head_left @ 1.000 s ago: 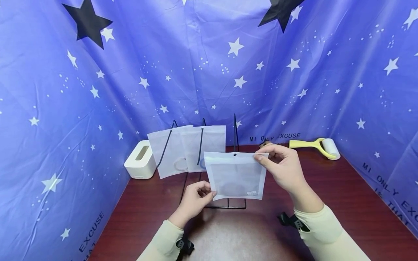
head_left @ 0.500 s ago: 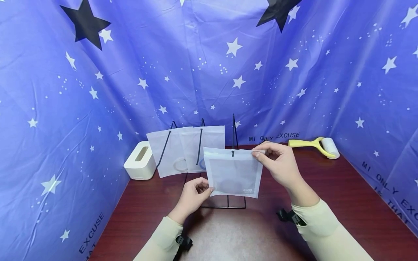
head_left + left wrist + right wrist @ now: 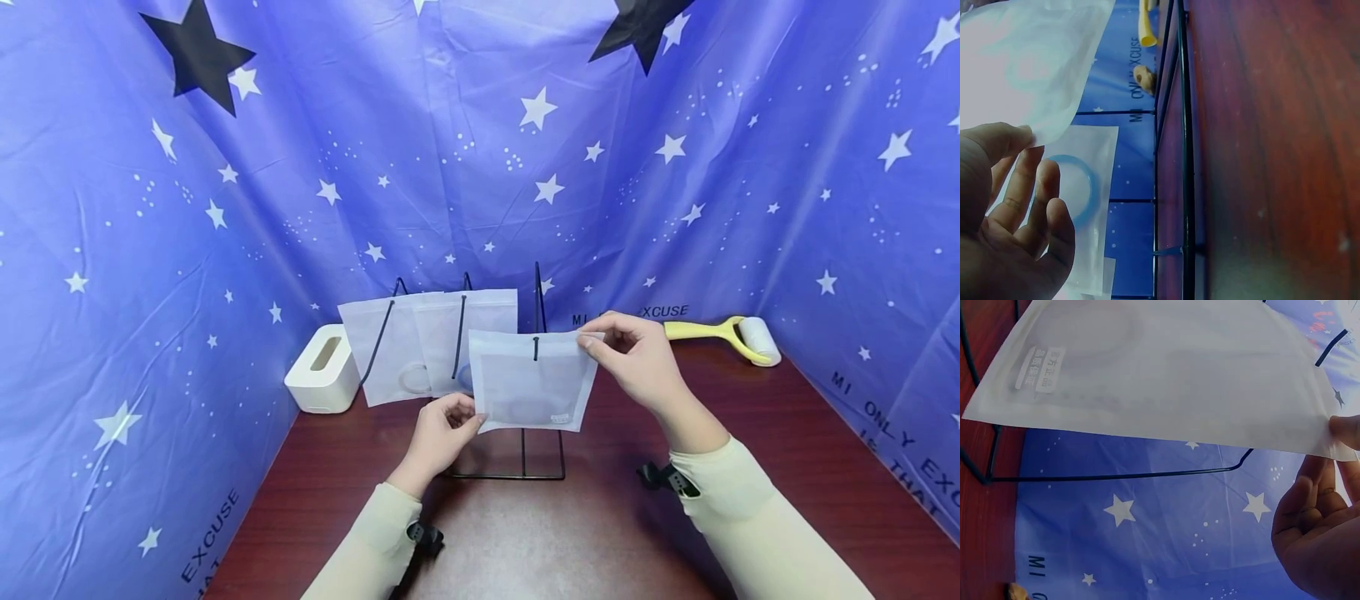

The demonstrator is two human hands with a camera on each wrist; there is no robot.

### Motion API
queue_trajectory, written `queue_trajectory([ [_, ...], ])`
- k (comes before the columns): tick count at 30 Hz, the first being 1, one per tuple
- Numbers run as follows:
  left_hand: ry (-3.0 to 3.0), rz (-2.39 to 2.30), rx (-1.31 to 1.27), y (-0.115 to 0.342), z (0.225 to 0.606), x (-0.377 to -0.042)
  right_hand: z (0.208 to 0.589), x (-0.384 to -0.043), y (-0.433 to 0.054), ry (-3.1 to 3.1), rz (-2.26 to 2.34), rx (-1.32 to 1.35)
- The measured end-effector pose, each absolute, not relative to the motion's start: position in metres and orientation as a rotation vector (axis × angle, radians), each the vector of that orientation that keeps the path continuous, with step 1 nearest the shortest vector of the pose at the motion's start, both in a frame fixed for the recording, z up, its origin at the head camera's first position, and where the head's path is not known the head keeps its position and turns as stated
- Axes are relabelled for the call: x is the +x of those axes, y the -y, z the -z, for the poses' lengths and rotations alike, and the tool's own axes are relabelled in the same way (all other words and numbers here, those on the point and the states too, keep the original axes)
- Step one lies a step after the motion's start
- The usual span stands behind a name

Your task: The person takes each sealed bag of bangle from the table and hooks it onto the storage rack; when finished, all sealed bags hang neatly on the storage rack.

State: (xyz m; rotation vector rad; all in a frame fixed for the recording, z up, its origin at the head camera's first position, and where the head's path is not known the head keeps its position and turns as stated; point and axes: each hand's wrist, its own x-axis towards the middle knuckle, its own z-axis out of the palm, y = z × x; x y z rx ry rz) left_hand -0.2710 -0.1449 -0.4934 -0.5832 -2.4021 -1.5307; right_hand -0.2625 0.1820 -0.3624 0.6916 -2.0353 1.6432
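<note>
Between both hands a frosted white zip bag (image 3: 528, 383) hangs upright, its top hole threaded on a prong of the black wire rack (image 3: 506, 477). The prong's tip (image 3: 1333, 346) sticks out in front of the bag in the right wrist view. My left hand (image 3: 444, 432) pinches the lower left corner between thumb and fingers. At the upper right corner, my right hand (image 3: 636, 358) pinches the edge. A faint ring shape and a small printed label show at the bag's bottom. Two similar bags hang on prongs to the left, one with a pale ring (image 3: 414, 379), one with a blue ring (image 3: 1093, 194).
A white box with a slot (image 3: 324, 379) stands left of the rack. A yellow-handled lint roller (image 3: 705, 331) lies at the back right. A small brown object (image 3: 1144, 79) sits behind the rack. Starry blue cloth (image 3: 480, 167) encloses the dark red table (image 3: 750, 433).
Both hands have moved the bag up and back along the prong. More of the prong now sticks out in front of it. The other two bags hang almost as before.
</note>
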Motion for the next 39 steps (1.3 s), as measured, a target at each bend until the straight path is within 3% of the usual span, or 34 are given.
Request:
queue_trajectory([
  [8,2.393,1.459,-0.536,0.140,0.493,-0.282,0.354,-0.275,-0.185,2.130,-1.556,0.650],
  [17,2.397,1.453,-0.468,0.133,0.491,-0.293,0.327,-0.265,-0.176,2.196,-1.538,0.591],
  [31,2.471,1.468,-0.297,0.123,0.480,-0.305,0.344,-0.311,-0.189,2.195,-1.710,0.517],
  [39,2.495,1.418,-0.230,0.120,0.479,-0.310,0.345,-0.328,-0.190,2.230,-1.513,0.489],
])
